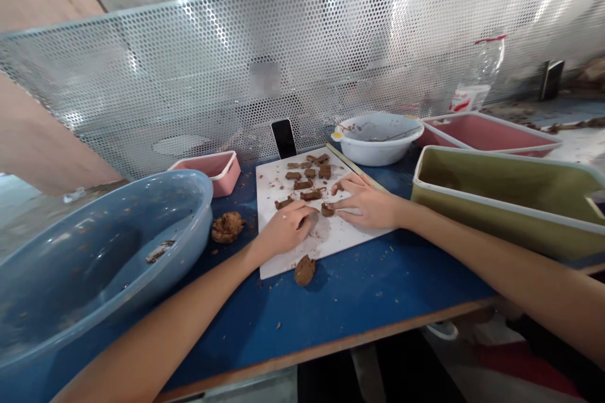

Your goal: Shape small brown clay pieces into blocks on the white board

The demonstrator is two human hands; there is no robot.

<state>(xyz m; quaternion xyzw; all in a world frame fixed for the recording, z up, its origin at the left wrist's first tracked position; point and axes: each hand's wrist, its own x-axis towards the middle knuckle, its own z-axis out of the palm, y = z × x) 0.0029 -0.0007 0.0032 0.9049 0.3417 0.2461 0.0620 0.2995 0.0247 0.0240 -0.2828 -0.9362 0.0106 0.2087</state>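
On a white board lie several small brown clay pieces, some shaped like little animal figures, among them a long clay figure. My right hand rests over the board's right side, its fingertips at a small curved clay piece and seemingly gripping its right edge. Over the lower left of the board, my left hand has its fingers curled in. Whatever is between those fingers is hidden. A rounded clay lump sits by the board's near edge.
A rough clay lump lies left of the board. Around stand a blue basin, a pink box, a white basin, a green planter and a pink tray. A phone leans on the perforated metal screen.
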